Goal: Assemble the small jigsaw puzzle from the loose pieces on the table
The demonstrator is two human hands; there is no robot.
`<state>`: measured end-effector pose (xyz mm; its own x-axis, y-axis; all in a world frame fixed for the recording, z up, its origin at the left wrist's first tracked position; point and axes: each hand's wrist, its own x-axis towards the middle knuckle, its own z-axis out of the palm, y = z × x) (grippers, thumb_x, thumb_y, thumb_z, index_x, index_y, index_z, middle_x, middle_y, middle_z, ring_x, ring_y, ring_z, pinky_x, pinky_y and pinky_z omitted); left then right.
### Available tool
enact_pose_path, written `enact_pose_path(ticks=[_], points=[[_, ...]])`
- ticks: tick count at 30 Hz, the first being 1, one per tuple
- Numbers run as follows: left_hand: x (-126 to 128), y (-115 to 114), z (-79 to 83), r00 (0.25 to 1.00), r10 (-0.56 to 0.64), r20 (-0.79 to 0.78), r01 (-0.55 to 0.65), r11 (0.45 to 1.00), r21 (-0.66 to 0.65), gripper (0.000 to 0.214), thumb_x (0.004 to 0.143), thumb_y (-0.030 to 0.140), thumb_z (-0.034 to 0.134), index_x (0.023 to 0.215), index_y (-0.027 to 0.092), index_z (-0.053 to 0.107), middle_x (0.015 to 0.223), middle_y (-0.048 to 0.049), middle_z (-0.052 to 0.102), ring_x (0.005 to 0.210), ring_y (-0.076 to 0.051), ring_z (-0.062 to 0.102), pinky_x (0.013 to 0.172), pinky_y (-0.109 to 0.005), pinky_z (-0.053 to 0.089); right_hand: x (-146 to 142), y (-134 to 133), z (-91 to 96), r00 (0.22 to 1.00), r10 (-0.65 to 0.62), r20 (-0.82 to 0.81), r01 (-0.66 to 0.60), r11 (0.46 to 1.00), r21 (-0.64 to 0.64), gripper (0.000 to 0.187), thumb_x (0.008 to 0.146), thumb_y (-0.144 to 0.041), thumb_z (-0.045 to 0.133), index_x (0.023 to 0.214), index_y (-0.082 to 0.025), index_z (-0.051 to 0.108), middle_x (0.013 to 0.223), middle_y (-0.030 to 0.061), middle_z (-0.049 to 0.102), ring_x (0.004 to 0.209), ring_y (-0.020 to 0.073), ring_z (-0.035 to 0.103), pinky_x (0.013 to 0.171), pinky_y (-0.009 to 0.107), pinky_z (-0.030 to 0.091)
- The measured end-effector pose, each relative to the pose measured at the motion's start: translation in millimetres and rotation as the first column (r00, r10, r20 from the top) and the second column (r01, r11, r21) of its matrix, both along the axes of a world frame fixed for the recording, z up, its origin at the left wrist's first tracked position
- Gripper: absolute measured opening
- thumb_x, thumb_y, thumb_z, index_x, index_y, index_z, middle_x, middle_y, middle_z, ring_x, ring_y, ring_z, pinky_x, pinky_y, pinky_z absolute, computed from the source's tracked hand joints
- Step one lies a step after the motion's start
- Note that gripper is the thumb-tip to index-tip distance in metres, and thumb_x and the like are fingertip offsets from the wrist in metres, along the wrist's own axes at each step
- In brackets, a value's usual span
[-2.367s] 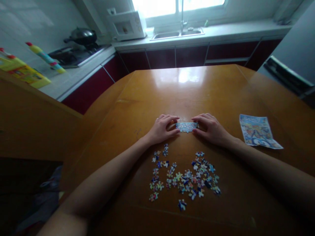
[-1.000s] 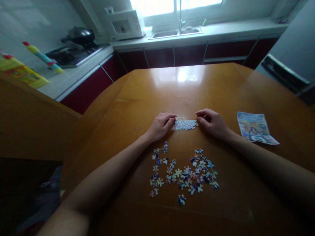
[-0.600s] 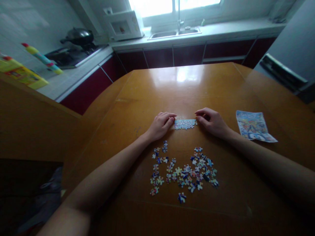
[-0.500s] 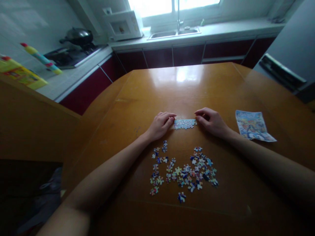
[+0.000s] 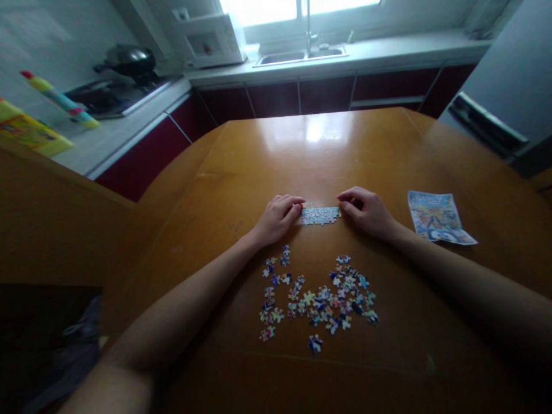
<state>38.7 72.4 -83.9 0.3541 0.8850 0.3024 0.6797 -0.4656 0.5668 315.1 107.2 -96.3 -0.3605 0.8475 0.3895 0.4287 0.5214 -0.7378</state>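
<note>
A short strip of joined puzzle pieces (image 5: 321,215) lies flat on the wooden table (image 5: 328,149). My left hand (image 5: 276,218) rests with curled fingers against the strip's left end. At the right end, the fingertips of my right hand (image 5: 366,211) touch it. Both hands press the strip from the sides; neither lifts it. Nearer to me, between my forearms, several loose coloured puzzle pieces (image 5: 317,302) lie scattered.
A printed picture sheet (image 5: 435,217) lies to the right of my right hand. Behind the table run a counter with a sink (image 5: 297,56), a microwave (image 5: 211,40), and a stove with a wok (image 5: 125,60). Yellow bottles (image 5: 56,99) stand at the far left.
My hands have eased back from covering the strip's ends to touching them only with the fingertips. The camera has drifted slightly; the strip stays in place.
</note>
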Motion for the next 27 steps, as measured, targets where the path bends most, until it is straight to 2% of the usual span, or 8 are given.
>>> enact_pose_path(ticks=[11, 15, 19, 23, 27], points=[[-0.8, -0.2, -0.6, 1.0, -0.002, 0.005, 0.002, 1.0, 0.004, 0.028, 0.102, 0.031, 0.045, 0.115, 0.02, 0.066, 0.11, -0.0067, 0.072, 0.103, -0.023, 0.061, 0.095, -0.043, 0.047, 0.5, 1.8, -2.7, 1.0, -0.007, -0.021, 0.007, 1.0, 0.0, 0.015, 0.087, -0.022, 0.061, 0.097, -0.018, 0.072, 0.094, 0.0088, 0.072, 0.085, 0.0227, 0.066, 0.077, 0.04, 0.053], [-1.3, 0.7, -2.4, 1.0, -0.002, 0.004, 0.002, 1.0, 0.008, 0.028, 0.102, 0.033, 0.045, 0.116, 0.02, 0.066, 0.11, -0.0063, 0.071, 0.103, -0.023, 0.06, 0.096, -0.043, 0.046, 0.3, 4.5, -8.3, 0.99, -0.05, -0.129, 0.039, 0.995, -0.088, 0.024, 0.085, -0.013, 0.051, 0.099, -0.018, 0.071, 0.098, 0.0097, 0.074, 0.091, 0.0234, 0.069, 0.084, 0.041, 0.055], [-1.4, 1.4, -2.9, 1.0, -0.01, 0.005, 0.01, 1.0, 0.006, 0.028, 0.102, 0.032, 0.044, 0.116, 0.021, 0.066, 0.11, -0.006, 0.071, 0.103, -0.023, 0.06, 0.096, -0.043, 0.046, 0.9, 5.9, -9.6, 0.981, -0.09, -0.173, 0.068, 0.99, -0.127, 0.029, 0.082, -0.01, 0.048, 0.097, -0.018, 0.071, 0.095, 0.0091, 0.074, 0.088, 0.0228, 0.069, 0.083, 0.041, 0.056], [0.1, -0.5, -0.6, 1.0, -0.012, -0.024, 0.013, 1.0, 0.019, 0.026, 0.101, 0.031, 0.046, 0.117, 0.022, 0.066, 0.11, -0.0061, 0.07, 0.103, -0.023, 0.059, 0.097, -0.043, 0.046, 1.0, 4.3, -5.1, 0.99, -0.057, -0.125, 0.05, 0.997, -0.058, 0.025, 0.083, -0.013, 0.051, 0.086, -0.021, 0.074, 0.092, 0.0084, 0.071, 0.087, 0.0231, 0.066, 0.081, 0.041, 0.055], [2.3, -6.8, 2.8, 0.988, -0.095, -0.118, 0.103, 0.992, 0.067, 0.028, 0.101, 0.029, 0.048, 0.122, 0.026, 0.065, 0.12, -0.0062, 0.065, 0.113, -0.023, 0.053, 0.104, -0.043, 0.043, 0.3, 1.2, -3.3, 0.997, 0.063, -0.045, -0.06, 0.997, 0.052, 0.025, 0.084, -0.014, 0.055, 0.077, -0.024, 0.077, 0.093, 0.0076, 0.068, 0.091, 0.0236, 0.063, 0.085, 0.043, 0.052]])
